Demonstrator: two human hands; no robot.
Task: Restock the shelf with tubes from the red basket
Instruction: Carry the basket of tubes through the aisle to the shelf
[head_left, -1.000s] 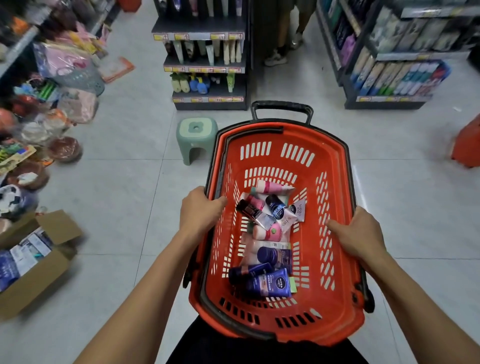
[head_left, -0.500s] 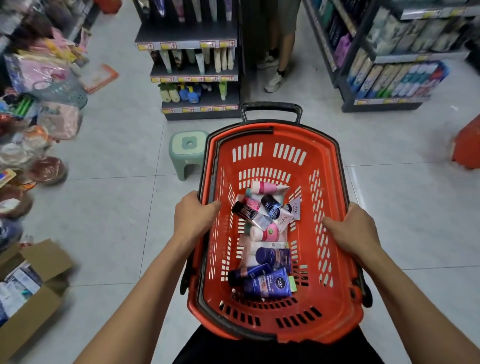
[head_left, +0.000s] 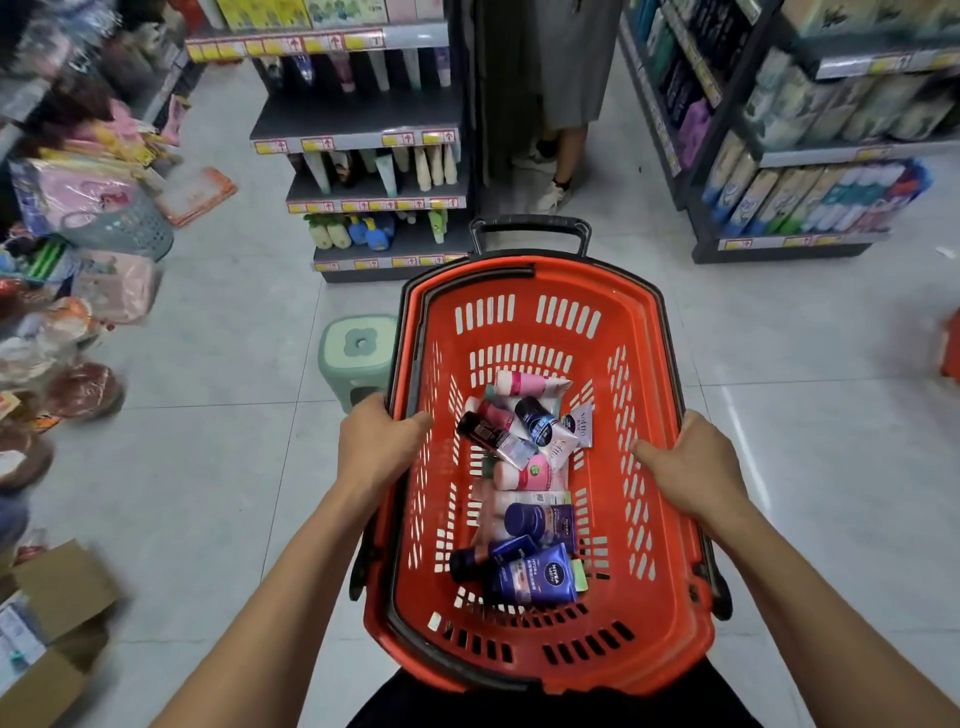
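Head view: red basket (head_left: 644, 364) carried by both rims toward the shelf (head_left: 358, 135).

The left hand (head_left: 382, 447) curls over the left rim, thumb inside; the right hand (head_left: 693, 460) grips the right rim likewise. The tubes (head_left: 524, 483) lie loose in 1 heap on the basket floor, caps pointing various ways. They look light, soft-walled and smooth, probably slippery where glossy; each is best pinched across its stiffer cap end or flat crimp, not its squeezable middle. The rigid basket, lightly loaded, should carry steadily. A green stool (head_left: 356, 358) stands just left of it.
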